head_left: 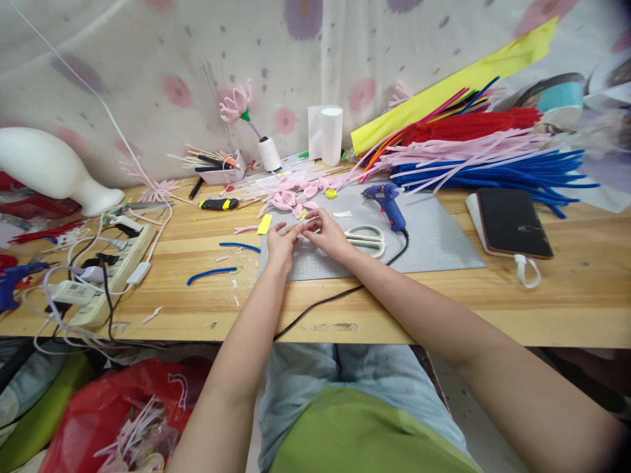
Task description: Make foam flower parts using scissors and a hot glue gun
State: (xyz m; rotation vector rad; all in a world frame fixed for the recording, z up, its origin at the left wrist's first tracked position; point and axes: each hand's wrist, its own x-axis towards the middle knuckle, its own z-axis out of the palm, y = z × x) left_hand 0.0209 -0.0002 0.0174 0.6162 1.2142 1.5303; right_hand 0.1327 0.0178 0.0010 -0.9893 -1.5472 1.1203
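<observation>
A: What is held between the hands?

B: A short pale stick (302,225) is pinched at both ends, the left hand (282,244) and the right hand (326,234) being closed on it just above the grey mat (434,240). Its exact make cannot be told

A: Is any writing to be read?

B: None is legible. A small printed label is seen on the white adapter (73,291) far to the left of the grip, but the characters are too small

A: What can be counted close to the grip?

B: One pair of white scissors (367,238) lies just right of the right hand, and one blue glue gun (388,202) stands just beyond them. One yellow tag (265,224) is seen just left of the left hand. Two blue strips (224,259) lie further left on the wooden table (566,295)

A: And beyond the grip?

B: A heap of pink petals (293,195) is found just behind the fingers, too tangled to be counted. One black phone (513,223) rests well to the right
</observation>
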